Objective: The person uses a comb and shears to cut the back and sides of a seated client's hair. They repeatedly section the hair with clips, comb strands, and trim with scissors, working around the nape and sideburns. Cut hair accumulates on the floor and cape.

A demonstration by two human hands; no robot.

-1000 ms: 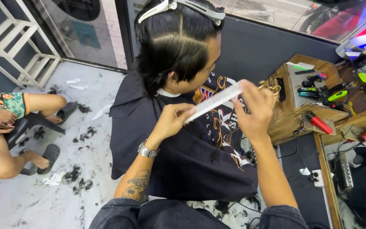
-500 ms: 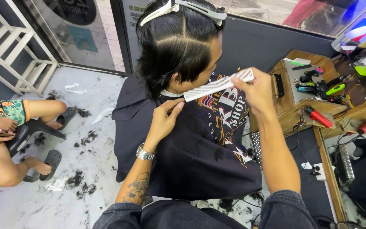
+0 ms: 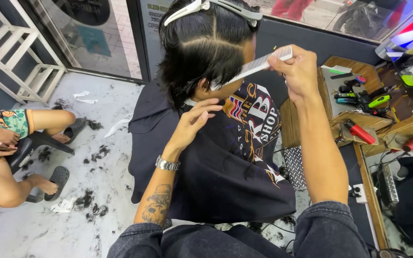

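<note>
A seated person's legs (image 3: 10,157) rest at the floor's left edge, hair clippings (image 3: 89,200) scattered on the pale floor (image 3: 96,157). The left hand (image 3: 194,122), fingers loosely spread, steadies the dark hair (image 3: 201,57) at the nape. The right hand (image 3: 299,71) pinches a white comb (image 3: 252,67), teeth in the hair (lifting a section, I'd judge). Clippers (image 3: 359,131) crowd the wooden desk (image 3: 354,76).
</note>
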